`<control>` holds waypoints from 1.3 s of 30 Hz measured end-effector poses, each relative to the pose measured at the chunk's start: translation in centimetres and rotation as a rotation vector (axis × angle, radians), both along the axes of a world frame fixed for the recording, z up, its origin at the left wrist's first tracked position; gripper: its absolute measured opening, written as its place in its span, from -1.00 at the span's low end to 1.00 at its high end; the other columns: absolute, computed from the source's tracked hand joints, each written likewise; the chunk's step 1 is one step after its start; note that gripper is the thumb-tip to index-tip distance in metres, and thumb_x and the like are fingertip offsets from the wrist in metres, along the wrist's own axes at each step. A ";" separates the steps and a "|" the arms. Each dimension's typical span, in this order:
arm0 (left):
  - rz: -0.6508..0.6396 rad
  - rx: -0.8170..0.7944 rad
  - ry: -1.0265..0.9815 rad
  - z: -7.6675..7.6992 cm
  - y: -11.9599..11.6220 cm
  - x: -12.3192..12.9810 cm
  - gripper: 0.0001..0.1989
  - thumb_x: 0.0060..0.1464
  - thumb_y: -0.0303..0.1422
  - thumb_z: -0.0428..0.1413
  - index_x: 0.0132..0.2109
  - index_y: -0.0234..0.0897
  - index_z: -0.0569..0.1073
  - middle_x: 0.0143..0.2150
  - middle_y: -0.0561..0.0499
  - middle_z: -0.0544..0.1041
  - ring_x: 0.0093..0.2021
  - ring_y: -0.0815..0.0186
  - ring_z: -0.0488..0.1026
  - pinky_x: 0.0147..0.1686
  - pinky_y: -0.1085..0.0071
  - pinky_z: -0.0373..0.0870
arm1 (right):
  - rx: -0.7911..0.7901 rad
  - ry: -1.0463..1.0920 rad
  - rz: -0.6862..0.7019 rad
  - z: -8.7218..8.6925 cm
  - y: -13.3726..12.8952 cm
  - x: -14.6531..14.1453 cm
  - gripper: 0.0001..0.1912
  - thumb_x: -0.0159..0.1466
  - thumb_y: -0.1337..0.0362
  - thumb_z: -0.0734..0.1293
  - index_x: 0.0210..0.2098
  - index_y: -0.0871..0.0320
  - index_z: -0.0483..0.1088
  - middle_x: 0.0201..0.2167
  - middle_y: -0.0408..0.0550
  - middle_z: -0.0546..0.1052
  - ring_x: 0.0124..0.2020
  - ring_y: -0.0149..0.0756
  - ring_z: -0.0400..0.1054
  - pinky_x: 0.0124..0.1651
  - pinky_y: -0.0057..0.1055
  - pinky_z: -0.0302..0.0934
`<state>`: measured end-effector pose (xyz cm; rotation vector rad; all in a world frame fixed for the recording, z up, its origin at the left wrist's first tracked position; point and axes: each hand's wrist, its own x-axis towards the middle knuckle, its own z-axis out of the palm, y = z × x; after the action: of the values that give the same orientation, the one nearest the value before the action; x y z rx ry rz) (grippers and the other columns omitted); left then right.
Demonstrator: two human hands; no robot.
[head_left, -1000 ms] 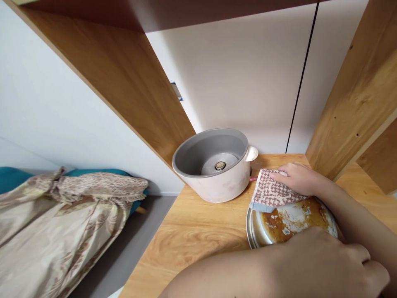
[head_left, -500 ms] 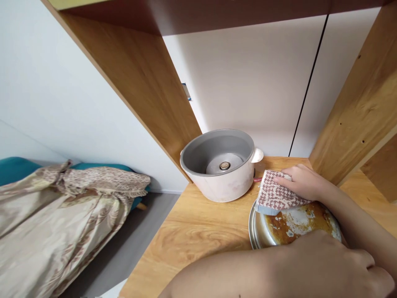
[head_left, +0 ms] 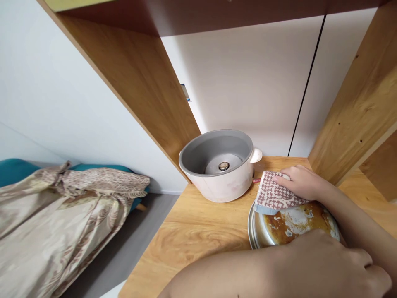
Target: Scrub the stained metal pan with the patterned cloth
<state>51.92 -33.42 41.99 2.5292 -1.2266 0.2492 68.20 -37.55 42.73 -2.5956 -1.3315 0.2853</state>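
– Little has shifted since a second ago: the view has swung slightly, while the left hand (head_left: 338, 260), the right hand (head_left: 305, 182) and the houndstooth cloth (head_left: 276, 194) keep their places at the upturned metal pot (head_left: 299, 223).

– What's each hand doing?

– The left one is curled across the pot's near side; its fingertips are hidden, so I can't tell what they grip. The right, beyond the pot's middle, holds the brown-and-cream, blue-edged cloth against it, thumb on top.

– And the pot?

– Round, silvery, ridged at the rim. It rests on the swirl-grained wooden surface (head_left: 173, 231), its flat base scorched amber-brown with flaky whitish patches.

– Further off?

– Beyond and left of the pot sits a pinkish-white rice cooker body (head_left: 221, 186): smudged wall, grey inside, round heating plate (head_left: 214, 163) with a raised metal centre. Behind the pot stands a smooth white panel (head_left: 248, 91); far left of it lies a creased, patterned fabric cover (head_left: 40, 240).
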 end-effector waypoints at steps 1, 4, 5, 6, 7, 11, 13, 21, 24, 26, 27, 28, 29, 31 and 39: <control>0.002 -0.001 -0.010 -0.1 0.0 0.0 -0.82 0.37 -0.43 -0.01 -0.17 -0.31 0.47 -0.24 0.00 0.45 -0.50 0.38 0.35 -0.69 0.25 0.11 | -0.002 -0.004 -0.002 0.0 0.0 0.0 -0.37 0.48 -0.17 0.05 -0.29 0.12 0.55 -0.22 0.12 0.66 -0.18 -0.05 0.50 -0.21 -0.27 0.12; 0.005 0.016 -0.033 -0.3 0.0 0.0 -0.81 0.38 -0.42 -0.02 -0.17 -0.29 0.48 -0.20 -0.01 0.46 -0.49 0.39 0.35 -0.67 0.26 0.11 | -0.007 -0.002 -0.008 0.1 0.0 -0.1 -0.37 0.48 -0.17 0.05 -0.29 0.12 0.54 -0.22 0.13 0.66 -0.18 -0.04 0.50 -0.21 -0.26 0.12; 0.002 0.026 -0.034 -0.2 0.0 -0.1 -0.81 0.38 -0.42 -0.01 -0.18 -0.29 0.48 -0.19 -0.02 0.46 -0.48 0.40 0.36 -0.67 0.27 0.12 | -0.007 0.003 -0.008 0.2 0.1 -0.2 -0.37 0.48 -0.17 0.05 -0.28 0.12 0.54 -0.22 0.13 0.66 -0.17 -0.05 0.50 -0.20 -0.26 0.13; 0.000 0.038 -0.033 -0.1 0.0 -0.1 -0.81 0.38 -0.42 -0.01 -0.18 -0.28 0.49 -0.19 -0.02 0.46 -0.47 0.41 0.37 -0.66 0.28 0.13 | -0.006 0.009 -0.006 0.2 0.0 -0.2 -0.37 0.48 -0.17 0.05 -0.28 0.12 0.54 -0.22 0.13 0.66 -0.17 -0.05 0.50 -0.20 -0.26 0.13; -0.001 0.045 -0.034 0.0 0.0 -0.1 -0.80 0.38 -0.43 -0.02 -0.18 -0.28 0.49 -0.18 -0.02 0.46 -0.46 0.41 0.38 -0.66 0.28 0.14 | -0.004 0.014 -0.007 0.3 0.0 -0.2 -0.37 0.48 -0.17 0.05 -0.28 0.12 0.54 -0.21 0.13 0.66 -0.17 -0.05 0.50 -0.20 -0.26 0.13; -0.006 0.020 -0.009 0.3 0.1 -0.1 -0.80 0.38 -0.45 -0.03 -0.17 -0.31 0.48 -0.21 -0.02 0.45 -0.44 0.39 0.39 -0.65 0.27 0.18 | 0.007 0.030 -0.010 0.3 0.0 -0.2 -0.36 0.48 -0.18 0.05 -0.27 0.12 0.55 -0.20 0.14 0.67 -0.16 -0.04 0.50 -0.19 -0.26 0.13; -0.009 -0.004 -0.005 0.3 0.1 -0.1 -0.80 0.38 -0.45 -0.03 -0.17 -0.33 0.47 -0.23 -0.01 0.44 -0.46 0.38 0.38 -0.66 0.26 0.18 | 0.009 0.030 -0.005 0.2 0.0 -0.2 -0.34 0.48 -0.19 0.04 -0.26 0.12 0.56 -0.20 0.14 0.67 -0.15 -0.04 0.50 -0.19 -0.26 0.13; 0.013 0.069 -0.074 0.1 0.1 -0.2 -0.74 0.42 -0.41 -0.06 -0.18 -0.26 0.51 -0.16 -0.04 0.47 -0.47 0.42 0.36 -0.65 0.30 0.13 | 0.009 0.007 -0.003 0.0 0.0 -0.1 -0.36 0.47 -0.19 0.04 -0.32 0.09 0.52 -0.24 0.10 0.66 -0.20 -0.06 0.49 -0.21 -0.27 0.10; 0.004 0.055 -0.050 0.2 0.2 -0.1 -0.73 0.42 -0.41 -0.07 -0.18 -0.27 0.51 -0.16 -0.04 0.48 -0.47 0.42 0.36 -0.66 0.30 0.16 | 0.013 0.006 -0.002 -0.1 0.0 0.0 -0.36 0.47 -0.19 0.04 -0.31 0.10 0.52 -0.25 0.11 0.66 -0.20 -0.06 0.49 -0.22 -0.27 0.10; -0.003 0.035 -0.038 0.1 0.2 -0.1 -0.76 0.42 -0.42 -0.04 -0.17 -0.28 0.51 -0.17 -0.04 0.48 -0.46 0.42 0.36 -0.66 0.29 0.17 | 0.014 0.004 -0.003 -0.1 0.0 0.1 -0.36 0.48 -0.19 0.04 -0.29 0.11 0.54 -0.24 0.11 0.66 -0.19 -0.06 0.49 -0.23 -0.27 0.11; -0.005 0.027 -0.028 0.1 0.1 0.0 -0.79 0.41 -0.42 -0.02 -0.15 -0.28 0.50 -0.17 -0.03 0.48 -0.46 0.41 0.36 -0.66 0.28 0.18 | 0.013 0.001 -0.003 -0.1 0.0 0.1 -0.36 0.48 -0.19 0.05 -0.29 0.11 0.54 -0.23 0.12 0.66 -0.19 -0.06 0.49 -0.23 -0.27 0.11; -0.005 0.022 -0.015 0.0 0.1 0.0 -0.81 0.40 -0.42 0.00 -0.14 -0.28 0.50 -0.18 -0.03 0.49 -0.45 0.40 0.37 -0.66 0.27 0.18 | 0.012 -0.001 -0.004 -0.1 0.0 0.1 -0.35 0.48 -0.19 0.04 -0.29 0.11 0.55 -0.23 0.12 0.66 -0.19 -0.05 0.49 -0.23 -0.27 0.11; -0.005 0.016 0.000 -0.1 0.1 0.0 -0.84 0.39 -0.43 0.01 -0.14 -0.29 0.49 -0.18 -0.03 0.49 -0.44 0.39 0.38 -0.66 0.26 0.17 | 0.012 -0.001 -0.006 -0.1 0.0 0.1 -0.35 0.48 -0.19 0.04 -0.29 0.11 0.54 -0.24 0.12 0.66 -0.19 -0.06 0.49 -0.23 -0.27 0.11; -0.005 0.002 0.021 -0.2 0.1 0.0 -0.87 0.38 -0.43 0.03 -0.13 -0.29 0.47 -0.19 -0.02 0.49 -0.43 0.37 0.39 -0.65 0.24 0.16 | 0.015 0.005 -0.007 -0.1 0.0 0.0 -0.35 0.48 -0.19 0.04 -0.30 0.11 0.54 -0.24 0.11 0.66 -0.20 -0.06 0.49 -0.23 -0.27 0.11; 0.010 0.024 0.004 0.4 0.0 -0.2 -0.82 0.41 -0.42 -0.01 -0.16 -0.28 0.47 -0.20 0.00 0.47 -0.46 0.41 0.36 -0.65 0.26 0.18 | 0.012 0.005 -0.008 -0.2 0.0 0.1 -0.35 0.47 -0.18 0.05 -0.25 0.11 0.58 -0.22 0.12 0.67 -0.18 -0.04 0.50 -0.20 -0.26 0.14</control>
<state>51.70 -33.41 42.36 2.5556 -1.2227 0.2326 68.28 -37.52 42.55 -2.5877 -1.3171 0.2809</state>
